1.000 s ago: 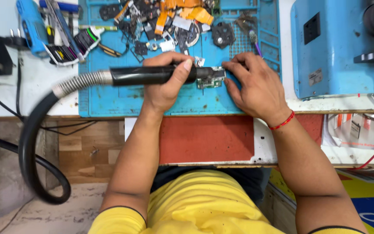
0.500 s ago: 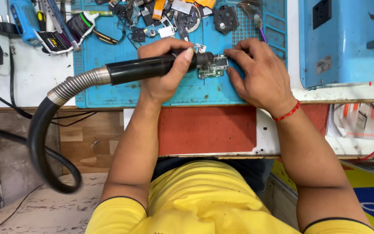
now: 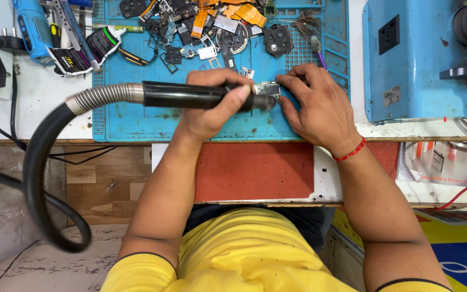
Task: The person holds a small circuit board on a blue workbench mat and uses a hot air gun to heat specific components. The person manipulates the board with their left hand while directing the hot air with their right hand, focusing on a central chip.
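My left hand point(image 3: 212, 111) grips a black hot-air wand point(image 3: 185, 96), held level with its nozzle pointing right. A ribbed metal collar and thick black hose point(image 3: 44, 162) run from the wand down over the bench edge. The nozzle tip sits against a small circuit board point(image 3: 266, 88) lying on the blue work mat point(image 3: 136, 121). My right hand point(image 3: 317, 108) presses its fingertips on the right end of that board, holding it flat. A red thread is tied around my right wrist.
Several loose phone parts, flex cables and frames point(image 3: 212, 27) litter the mat's far side. A blue tool and tubes point(image 3: 55, 38) lie at the back left. A blue machine housing point(image 3: 406, 59) stands at the right. A red drawer front point(image 3: 255, 170) sits below the bench edge.
The view has shifted a little. The wand stays in my left hand with its tip at the board, and my right hand keeps holding the board.
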